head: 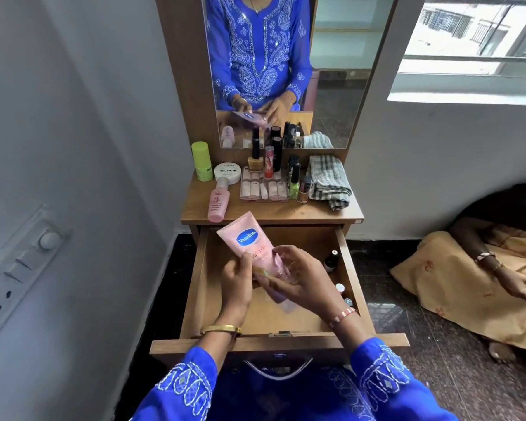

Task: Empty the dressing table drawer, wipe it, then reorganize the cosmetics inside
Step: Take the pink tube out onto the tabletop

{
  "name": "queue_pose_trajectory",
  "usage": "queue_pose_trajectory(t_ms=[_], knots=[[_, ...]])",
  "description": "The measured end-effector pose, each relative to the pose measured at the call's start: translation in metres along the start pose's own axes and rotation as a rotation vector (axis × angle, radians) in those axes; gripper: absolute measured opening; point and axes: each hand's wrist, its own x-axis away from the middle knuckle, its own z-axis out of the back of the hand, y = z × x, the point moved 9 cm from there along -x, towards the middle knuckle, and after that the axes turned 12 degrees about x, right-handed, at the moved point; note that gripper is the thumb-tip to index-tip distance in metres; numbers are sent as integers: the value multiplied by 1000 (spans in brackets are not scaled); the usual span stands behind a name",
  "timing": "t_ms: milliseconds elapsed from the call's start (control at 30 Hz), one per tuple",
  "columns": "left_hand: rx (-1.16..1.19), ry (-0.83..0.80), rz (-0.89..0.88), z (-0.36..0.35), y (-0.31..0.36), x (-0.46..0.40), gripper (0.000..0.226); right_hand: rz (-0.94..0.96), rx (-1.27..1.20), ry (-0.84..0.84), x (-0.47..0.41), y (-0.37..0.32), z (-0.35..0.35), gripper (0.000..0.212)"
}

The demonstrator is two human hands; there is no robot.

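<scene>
A pink Vaseline tube (246, 242) is held above the open wooden drawer (351, 278), sealed end pointing away from me. My left hand (236, 282) grips its lower left side and my right hand (298, 276) wraps its cap end from the right. Three small bottles (331, 260) stand along the drawer's right wall. On the tabletop (286, 211) stand a green bottle (201, 161), a white nail polish jar (227, 173), a pink bottle lying down (218, 202), a clear case of nails (263, 186), lipsticks, nail polishes and a folded checked cloth (328, 180).
A mirror (331, 86) rises behind the tabletop. A white wall with a switch panel (19, 268) is close on the left. A second person's arm (498, 268) rests on a tan cushion (444, 278) on the floor at the right. The drawer's metal handle (278, 370) is near my body.
</scene>
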Motion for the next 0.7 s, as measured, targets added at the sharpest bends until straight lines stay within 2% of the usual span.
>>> queue_pose_trajectory(t_ms=[67,133,300,500,700], knots=[[2,13,-42,3,7,1,31,15,12,-54,-1,-3,-1,63],[-7,29,-101,4,19,-1,20,41,65,-83,-5,-9,-1,72],[-6,50,-182,-3,58,-19,14,69,135,5,-31,-32,21,73],[188,50,-134,-3,86,-59,6,174,365,45,-92,-59,36,58],[347,72,-26,-1,98,-85,17,242,646,-9,-134,-78,24,65]])
